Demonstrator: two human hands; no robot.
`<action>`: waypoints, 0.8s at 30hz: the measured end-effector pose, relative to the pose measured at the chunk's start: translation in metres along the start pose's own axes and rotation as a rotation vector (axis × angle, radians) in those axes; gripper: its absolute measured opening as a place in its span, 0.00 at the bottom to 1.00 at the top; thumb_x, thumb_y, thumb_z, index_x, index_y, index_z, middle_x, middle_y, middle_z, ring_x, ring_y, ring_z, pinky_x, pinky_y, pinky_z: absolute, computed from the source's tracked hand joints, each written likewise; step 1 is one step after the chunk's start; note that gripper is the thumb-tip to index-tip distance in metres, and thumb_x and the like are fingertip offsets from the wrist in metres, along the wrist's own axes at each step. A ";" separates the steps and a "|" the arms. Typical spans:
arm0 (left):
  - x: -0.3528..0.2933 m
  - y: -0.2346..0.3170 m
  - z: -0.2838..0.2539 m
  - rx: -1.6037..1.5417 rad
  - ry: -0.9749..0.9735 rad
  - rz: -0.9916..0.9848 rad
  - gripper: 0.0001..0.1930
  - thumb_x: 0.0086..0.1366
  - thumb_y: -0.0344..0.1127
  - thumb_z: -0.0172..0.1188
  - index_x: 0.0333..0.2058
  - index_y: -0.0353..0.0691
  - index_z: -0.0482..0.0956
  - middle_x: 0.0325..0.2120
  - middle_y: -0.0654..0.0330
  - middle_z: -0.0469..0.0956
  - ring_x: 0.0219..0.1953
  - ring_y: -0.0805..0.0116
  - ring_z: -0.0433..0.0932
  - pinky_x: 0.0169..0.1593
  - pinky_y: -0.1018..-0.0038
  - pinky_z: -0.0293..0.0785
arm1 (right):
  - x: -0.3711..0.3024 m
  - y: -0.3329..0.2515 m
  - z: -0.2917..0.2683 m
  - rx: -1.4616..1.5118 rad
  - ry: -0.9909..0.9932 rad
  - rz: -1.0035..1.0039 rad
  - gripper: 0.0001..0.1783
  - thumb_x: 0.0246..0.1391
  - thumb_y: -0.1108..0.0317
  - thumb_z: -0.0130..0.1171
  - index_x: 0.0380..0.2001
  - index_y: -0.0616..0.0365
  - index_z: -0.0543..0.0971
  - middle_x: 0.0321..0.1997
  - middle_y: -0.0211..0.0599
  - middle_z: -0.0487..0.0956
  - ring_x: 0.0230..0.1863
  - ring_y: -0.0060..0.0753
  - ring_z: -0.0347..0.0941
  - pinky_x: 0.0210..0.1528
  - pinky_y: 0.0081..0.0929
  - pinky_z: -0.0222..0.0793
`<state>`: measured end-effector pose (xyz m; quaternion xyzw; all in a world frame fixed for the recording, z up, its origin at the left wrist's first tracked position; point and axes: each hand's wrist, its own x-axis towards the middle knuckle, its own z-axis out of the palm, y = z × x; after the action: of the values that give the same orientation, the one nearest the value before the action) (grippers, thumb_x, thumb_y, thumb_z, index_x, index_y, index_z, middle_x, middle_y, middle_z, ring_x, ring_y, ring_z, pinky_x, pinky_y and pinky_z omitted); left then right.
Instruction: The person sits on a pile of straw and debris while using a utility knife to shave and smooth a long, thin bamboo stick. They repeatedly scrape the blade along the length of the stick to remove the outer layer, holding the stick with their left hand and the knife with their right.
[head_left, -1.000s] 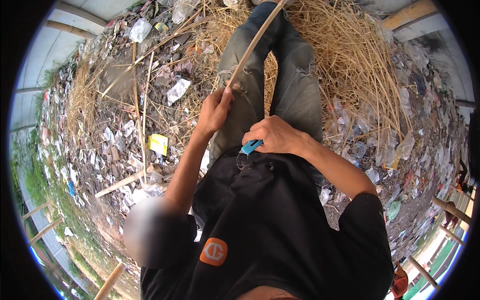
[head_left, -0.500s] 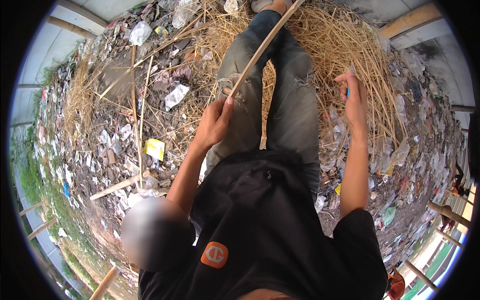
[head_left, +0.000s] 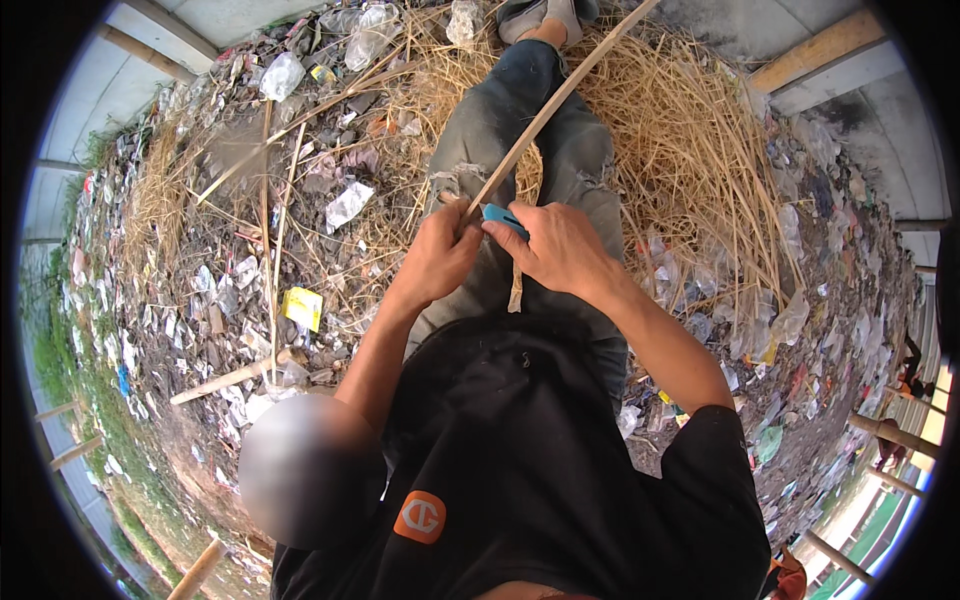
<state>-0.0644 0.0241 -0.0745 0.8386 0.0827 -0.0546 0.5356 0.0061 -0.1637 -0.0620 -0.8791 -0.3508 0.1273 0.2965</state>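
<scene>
A long, thin bamboo strip (head_left: 560, 98) slants from the top edge down to my lap, where my left hand (head_left: 438, 252) is closed around its near part. My right hand (head_left: 568, 246) grips a blue utility knife (head_left: 507, 219) right against the strip, beside the left thumb. The knife's blade is hidden by the strip and fingers. Both hands meet over my outstretched legs in worn jeans (head_left: 478, 128). Below the knife, a narrow pale strip end (head_left: 516, 290) hangs between my thighs; whether it belongs to the held strip I cannot tell.
Dry straw-like shavings (head_left: 665, 130) pile up around my legs. Several loose bamboo strips (head_left: 285, 215) and a thicker stick (head_left: 232, 377) lie at left. Plastic scraps and a yellow packet (head_left: 302, 309) litter the ground. Grey walls with a wooden beam (head_left: 818, 48) stand ahead.
My right hand has swung in from the right, bringing the blue knife to the bamboo strip by my left hand. The strip's far end has shifted right.
</scene>
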 end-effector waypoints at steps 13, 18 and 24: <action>-0.002 -0.001 0.009 -0.092 -0.095 0.023 0.11 0.71 0.37 0.56 0.40 0.32 0.77 0.22 0.64 0.73 0.26 0.76 0.69 0.30 0.71 0.65 | -0.009 0.017 0.008 0.070 0.029 -0.056 0.31 0.67 0.41 0.52 0.24 0.61 0.75 0.17 0.50 0.76 0.24 0.61 0.77 0.28 0.49 0.69; -0.003 -0.007 0.010 -0.087 -0.115 0.011 0.17 0.75 0.44 0.57 0.39 0.32 0.78 0.22 0.69 0.72 0.26 0.80 0.67 0.29 0.75 0.64 | -0.001 0.006 -0.013 0.388 0.203 0.041 0.25 0.68 0.48 0.54 0.30 0.62 0.79 0.20 0.44 0.75 0.24 0.48 0.75 0.29 0.39 0.67; 0.000 -0.007 0.008 -0.160 -0.055 -0.020 0.18 0.73 0.45 0.58 0.32 0.34 0.74 0.17 0.62 0.69 0.22 0.74 0.67 0.27 0.67 0.63 | 0.003 0.025 -0.032 0.196 0.226 -0.121 0.25 0.67 0.49 0.55 0.42 0.65 0.80 0.56 0.45 0.73 0.57 0.46 0.71 0.66 0.42 0.58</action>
<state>-0.0658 0.0197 -0.0841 0.7904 0.0806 -0.0761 0.6025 0.0358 -0.1903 -0.0518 -0.8319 -0.3537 0.0430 0.4254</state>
